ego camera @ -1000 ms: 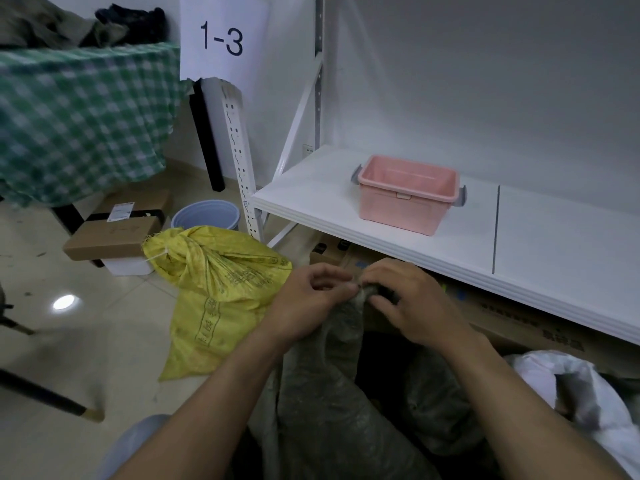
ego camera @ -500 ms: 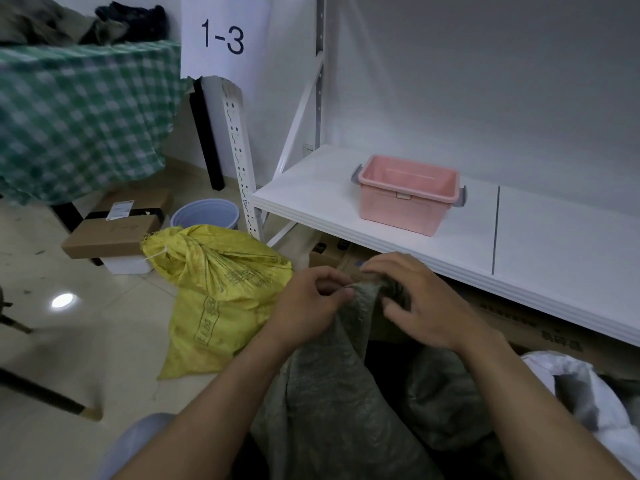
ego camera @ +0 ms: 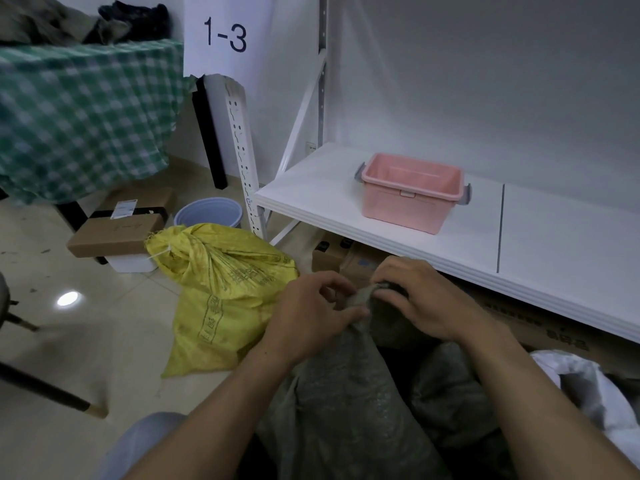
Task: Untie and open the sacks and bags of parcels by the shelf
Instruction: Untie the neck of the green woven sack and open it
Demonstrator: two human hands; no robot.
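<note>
Pale floor tiles run up to a white shelf (ego camera: 329, 199) set against a grey wall, and the work happens on the floor just in front of that shelf. A grey sack (ego camera: 346, 393) of woven stuff stands there, below the shelf's front edge, its neck gathered into a tight bunch. The left hand (ego camera: 311, 313) pinches that bunch from the side, thumb and fingers closed on the cloth. The right hand (ego camera: 426, 306) is curled over the top of the same neck, fingertips pressed into it, and the two hands nearly touch. Whatever tie holds the neck is hidden under the fingers, so I cannot tell how loose it is; the mouth is plainly not open yet. The sack looks dull and creased, slack lower down, with soft bulges rather than hard corners.

By my reckoning the task is at an early stage. A yellow sack (ego camera: 225, 278), lying left of the shelf's near end, has its top twisted and bound with a pale cord, untouched. A white bag (ego camera: 581, 382) lies below the shelf's front edge further right; whether it is tied cannot be seen. Further out are a pink tub (ego camera: 412, 192) on the shelf, cardboard boxes (ego camera: 519, 317) beneath it, and a blue bucket (ego camera: 207, 213) by its left post.
</note>
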